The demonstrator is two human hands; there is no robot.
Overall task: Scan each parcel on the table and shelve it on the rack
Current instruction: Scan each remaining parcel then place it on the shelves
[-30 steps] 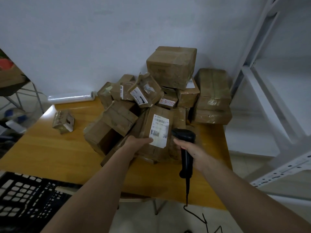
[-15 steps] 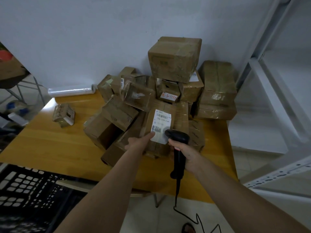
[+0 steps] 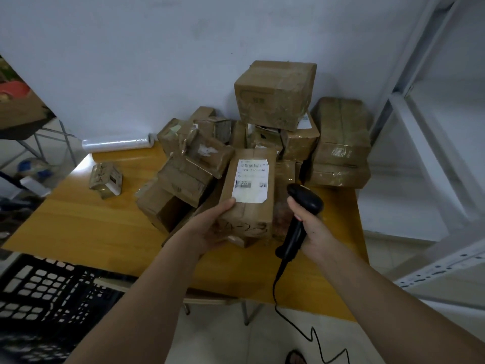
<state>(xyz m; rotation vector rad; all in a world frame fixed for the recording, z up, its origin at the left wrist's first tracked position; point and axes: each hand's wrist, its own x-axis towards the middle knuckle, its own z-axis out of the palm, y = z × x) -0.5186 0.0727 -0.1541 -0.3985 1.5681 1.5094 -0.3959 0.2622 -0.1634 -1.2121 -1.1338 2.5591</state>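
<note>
There is a single view, taken from a wide-angle camera worn on the person's head. It looks forward and steeply down over both forearms, which reach into the frame from the bottom edge. The wooden table (image 3: 78,219) fills the middle, close enough that a parcel label (image 3: 250,179) shows as print, though too blurred to read. The white wall (image 3: 131,61) closes off the top, a white rack (image 3: 420,127) runs down the right edge, and a black crate (image 3: 39,298) sits in the lower left corner. Straight lines bow toward the edges.
</note>
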